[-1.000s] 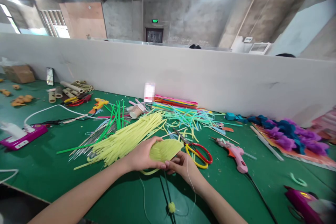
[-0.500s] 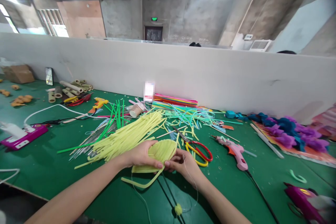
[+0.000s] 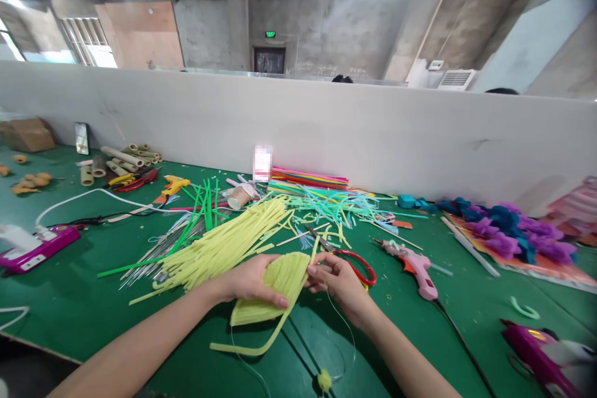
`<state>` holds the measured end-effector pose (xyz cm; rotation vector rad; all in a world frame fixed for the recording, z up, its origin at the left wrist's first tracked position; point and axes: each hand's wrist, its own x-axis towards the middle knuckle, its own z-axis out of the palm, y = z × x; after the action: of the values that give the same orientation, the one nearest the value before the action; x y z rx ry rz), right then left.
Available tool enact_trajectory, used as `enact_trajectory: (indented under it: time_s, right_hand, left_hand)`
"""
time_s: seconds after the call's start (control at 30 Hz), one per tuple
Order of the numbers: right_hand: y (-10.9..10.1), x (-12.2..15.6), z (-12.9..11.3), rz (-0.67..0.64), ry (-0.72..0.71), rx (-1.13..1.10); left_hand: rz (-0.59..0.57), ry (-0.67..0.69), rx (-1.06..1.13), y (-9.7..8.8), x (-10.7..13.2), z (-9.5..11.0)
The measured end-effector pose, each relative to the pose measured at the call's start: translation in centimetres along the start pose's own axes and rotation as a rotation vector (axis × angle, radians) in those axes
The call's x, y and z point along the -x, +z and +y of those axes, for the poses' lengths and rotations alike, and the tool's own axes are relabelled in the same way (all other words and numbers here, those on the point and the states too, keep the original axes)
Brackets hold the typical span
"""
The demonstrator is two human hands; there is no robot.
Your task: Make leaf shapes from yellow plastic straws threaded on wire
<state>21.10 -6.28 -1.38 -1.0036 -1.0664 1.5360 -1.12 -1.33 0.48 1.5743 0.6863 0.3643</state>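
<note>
My left hand [image 3: 254, 280] is closed around a yellow fan-shaped piece [image 3: 286, 277] made of fuzzy pipe cleaners laid side by side, its thumb across the front. At the piece's right edge, my right hand [image 3: 338, 280] pinches a yellow pipe cleaner that runs along that edge. The strip's bent loose end [image 3: 242, 350] hangs below to the left. A thin clear thread loops down beneath both hands. Under the piece, dark thin rods lead to a small yellow ball [image 3: 324, 380]. Scissors [image 3: 357, 264] with red and yellow handles lie just behind my right hand, partly covered.
Yellow pipe cleaners [image 3: 233, 239] are heaped behind my left hand, with green ones [image 3: 205, 205] beside them. A pink glue gun [image 3: 422, 277] lies right, its cord trailing forward. Purple power strips [image 3: 51, 249] sit left and front right. A white partition [image 3: 298, 112] closes off the back.
My right hand has moved up along the edge of the yellow piece, away from my left thumb. The piece has tilted a little, and its loose strip end hangs lower.
</note>
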Motion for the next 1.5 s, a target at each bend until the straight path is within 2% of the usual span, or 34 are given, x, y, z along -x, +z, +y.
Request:
enact_trajectory:
  time_s: [0.17, 0.27, 0.37, 0.5, 0.67, 0.8, 0.97, 1.03, 1.2, 1.5]
  right_hand:
    - [0.1, 0.3, -0.3, -0.056, 0.131, -0.141]
    - [0.1, 0.3, -0.6, -0.035, 0.174, -0.178]
    - [0.0, 0.4, -0.9, 0.010, 0.161, -0.157]
    - [-0.1, 0.6, -1.4, -0.022, 0.103, -0.096]
    - [-0.1, 0.7, -1.3, -0.033, 0.154, -0.166]
    - [-0.6, 0.6, -0.6, -0.140, 0.163, -0.151]
    - [-1.1, 0.5, 0.2, -0.328, 0.217, -0.010]
    - [-1.0, 0.4, 0.4, -0.358, 0.215, 0.058]
    - [-0.3, 0.3, 0.8, -0.341, 0.142, 0.163]
    - [-0.1, 0.2, 1.0, -0.294, 0.076, 0.129]
  left_hand:
    - [-0.016, 0.003, -0.044, 0.2, 0.1, 0.4]
    - [0.000, -0.012, -0.027, 0.3, 0.1, 0.5]
    - [0.001, -0.052, 0.019, 0.3, 0.2, 0.5]
    - [-0.026, -0.124, 0.022, 0.3, 0.3, 0.4]
    - [0.016, -0.038, 0.047, 0.7, -0.1, 0.2]
    - [0.033, -0.018, 0.105, 0.9, -0.2, 0.0]
    - [0.062, -0.033, 0.160, 0.7, -0.1, 0.1]
    - [0.045, -0.038, 0.196, 0.7, 0.0, 0.1]
    - [-0.028, -0.050, 0.228, 0.9, -0.2, -0.2]
    - [-0.135, 0.044, 0.173, 1.6, -0.5, -0.5]
